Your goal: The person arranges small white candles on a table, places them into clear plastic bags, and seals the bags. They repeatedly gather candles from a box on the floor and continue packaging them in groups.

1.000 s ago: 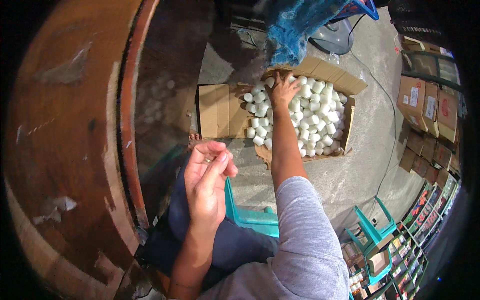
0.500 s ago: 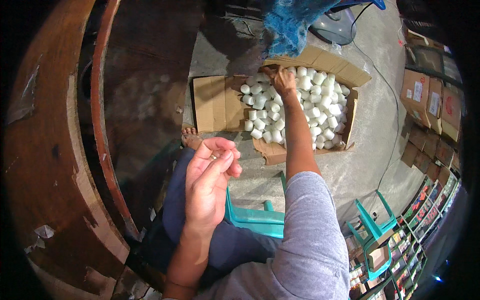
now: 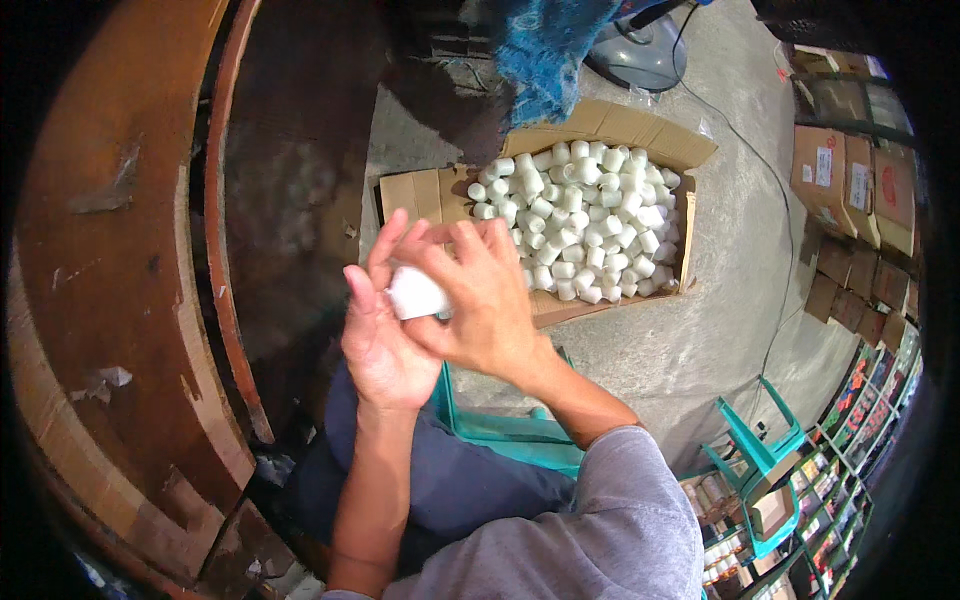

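In front of my lap, my right hand [image 3: 480, 290] has its fingers curled round a small white cylinder-shaped piece [image 3: 417, 293] with a rounded edge. My left hand [image 3: 380, 350] is palm up beside it, thumb and fingers apart, and the piece rests against or just over its fingers. The right fingers partly cover the left ones and are slightly blurred. Beyond the hands, an open cardboard box [image 3: 410, 195] on the floor holds a heap of similar white pieces [image 3: 590, 215].
A brown wooden panel [image 3: 100, 300] runs along my left. Blue cloth [image 3: 545, 60] hangs above the box's far edge, beside a grey rounded base [image 3: 640, 55] with a cable. To the right are teal plastic stools [image 3: 760, 450], stacked cartons [image 3: 850, 190] and a filled rack [image 3: 850, 450].
My right hand has come back from the box to my left hand, bringing a white piece. The left thumb and fingers have spread from their pinch.
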Demonstrator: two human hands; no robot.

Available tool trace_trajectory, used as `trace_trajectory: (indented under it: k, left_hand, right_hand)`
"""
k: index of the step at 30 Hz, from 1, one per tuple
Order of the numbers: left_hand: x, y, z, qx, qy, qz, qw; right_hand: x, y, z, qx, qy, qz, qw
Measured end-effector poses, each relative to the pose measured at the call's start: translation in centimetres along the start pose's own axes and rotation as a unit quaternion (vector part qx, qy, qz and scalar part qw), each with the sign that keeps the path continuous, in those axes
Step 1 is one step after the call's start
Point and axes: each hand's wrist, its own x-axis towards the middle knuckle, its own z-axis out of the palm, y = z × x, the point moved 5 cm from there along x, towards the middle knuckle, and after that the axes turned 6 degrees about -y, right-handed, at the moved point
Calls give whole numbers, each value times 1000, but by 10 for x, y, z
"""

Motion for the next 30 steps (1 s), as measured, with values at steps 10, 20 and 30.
trace_trajectory:
  k: [10,20,30]
  left_hand:
    - [-13,4,0,-185,-3,11,983]
    - [-14,5,11,-264,-77,-20,961]
    - [-11,7,0,-248,-13,-6,969]
  right_hand:
    - [10,-40,-35,436,-25,-264,860]
    - [49,301,162,-422,-181,80,885]
    - [73,348,228,-553,-295,231,744]
